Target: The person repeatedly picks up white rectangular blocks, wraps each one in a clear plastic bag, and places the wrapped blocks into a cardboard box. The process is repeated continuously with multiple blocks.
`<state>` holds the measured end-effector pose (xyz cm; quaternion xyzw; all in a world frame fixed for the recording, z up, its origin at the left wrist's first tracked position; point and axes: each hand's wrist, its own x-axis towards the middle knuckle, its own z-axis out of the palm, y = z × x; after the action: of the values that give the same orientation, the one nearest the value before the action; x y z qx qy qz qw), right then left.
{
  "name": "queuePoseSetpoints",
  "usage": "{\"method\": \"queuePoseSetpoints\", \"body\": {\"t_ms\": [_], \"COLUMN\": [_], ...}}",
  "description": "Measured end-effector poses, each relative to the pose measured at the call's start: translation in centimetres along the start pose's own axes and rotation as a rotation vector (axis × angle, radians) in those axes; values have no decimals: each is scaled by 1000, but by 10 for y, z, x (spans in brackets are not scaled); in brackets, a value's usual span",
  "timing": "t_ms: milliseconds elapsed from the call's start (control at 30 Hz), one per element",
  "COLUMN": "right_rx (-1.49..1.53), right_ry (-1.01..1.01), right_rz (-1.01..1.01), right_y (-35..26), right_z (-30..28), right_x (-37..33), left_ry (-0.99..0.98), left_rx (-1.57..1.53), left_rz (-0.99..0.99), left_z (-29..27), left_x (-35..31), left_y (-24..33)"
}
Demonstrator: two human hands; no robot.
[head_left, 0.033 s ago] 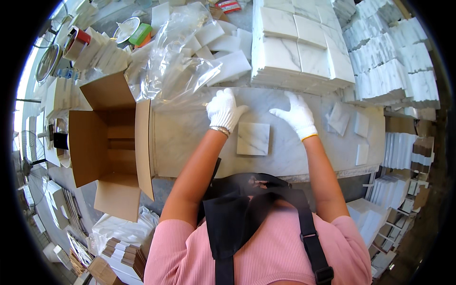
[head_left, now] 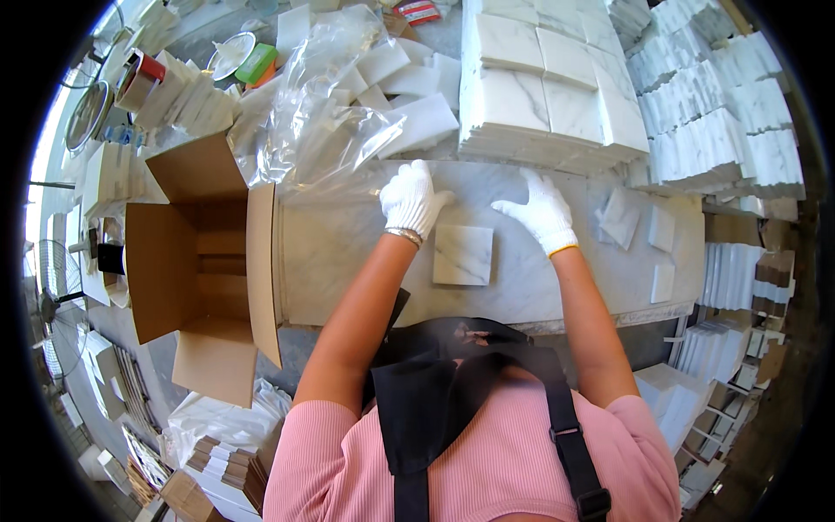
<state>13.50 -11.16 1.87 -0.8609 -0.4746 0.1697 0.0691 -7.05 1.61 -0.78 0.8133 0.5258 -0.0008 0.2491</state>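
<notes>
A square white marble tile (head_left: 463, 256) with grey veins lies flat on the marble slab worktop (head_left: 348, 287) in front of me. Beyond its left corner is my left hand (head_left: 409, 202), in a white knit glove, thumb stretched out to the right and apart from the fingers. My right hand (head_left: 541, 213), gloved alike, is spread beyond the tile's right corner, its thumb pointing left. Neither hand touches the tile, and both look to hold nothing. The left fingertips are partly turned from view.
Left of the slab stands an open cardboard box (head_left: 263, 278). Clear plastic film (head_left: 322, 122) covers loose white pieces at the far left. Stacked marble tiles (head_left: 574, 109) rise behind my right hand. Small tile pieces (head_left: 620, 217) lie at right, and a fan (head_left: 54, 291) stands far left.
</notes>
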Motion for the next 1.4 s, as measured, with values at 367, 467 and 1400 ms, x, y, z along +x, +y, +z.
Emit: {"method": "queuePoseSetpoints", "body": {"t_ms": [367, 467, 1400], "right_rx": [217, 75, 126], "right_ry": [47, -149, 129], "right_rz": [-467, -647, -627], "right_y": [-21, -41, -33], "right_z": [-7, 0, -36], "right_x": [-32, -66, -36], "left_ry": [-38, -98, -401], "left_rx": [-404, -504, -785], "left_rz": [190, 151, 247], "left_z": [17, 9, -20], "left_x": [11, 9, 7], "left_y": [-26, -21, -15]}}
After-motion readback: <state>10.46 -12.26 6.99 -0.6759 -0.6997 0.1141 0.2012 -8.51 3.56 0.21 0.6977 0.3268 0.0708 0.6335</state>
